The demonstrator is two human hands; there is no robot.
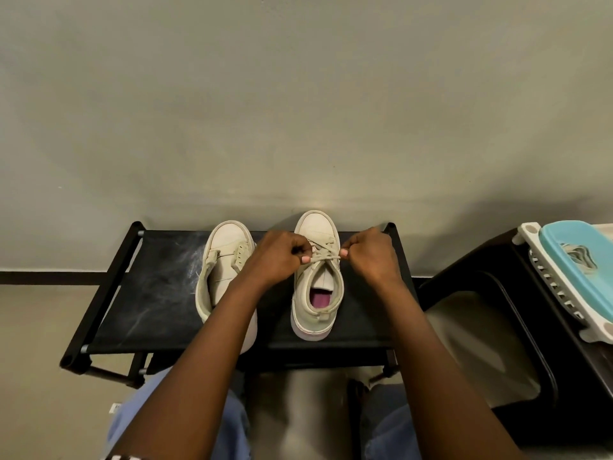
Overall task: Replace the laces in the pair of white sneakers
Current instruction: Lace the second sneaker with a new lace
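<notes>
Two cream-white low-top sneakers stand on a black fabric-topped shoe rack [152,293], toes toward 12 o'clock. The laced sneaker [315,230] sits at 3 o'clock from the rack's middle. The slack sneaker [227,240], eyelet flaps spread and seemingly mostly unthreaded, sits at 9 o'clock. The left hand [282,257] and right hand [371,254] each pinch one run of the flat beige lace [326,257], stretching it toward 9 and 3 o'clock across the upper eyelets. The lace looks soft, limp and light, probably dragging a little in the eyelets, so it is best gripped close to the eyelet when tightening. The shoe seems light and could slide. A turquoise-and-white plastic tub [580,270] lies further toward 3 o'clock.
</notes>
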